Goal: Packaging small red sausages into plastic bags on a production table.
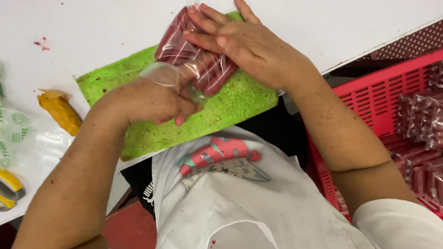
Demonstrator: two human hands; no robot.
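A clear plastic bag of dark red sausages lies on a green towel at the near edge of the white table. My left hand pinches the bag's loose open end, gathered into a twist near the towel's middle. My right hand lies flat over the packed part, fingers stretched toward the far left, pressing it against the towel.
A red plastic crate with several similar filled bags stands low at the right. On the table's left are a yellow-brown lump, a printed plastic sheet and yellow-handled scissors.
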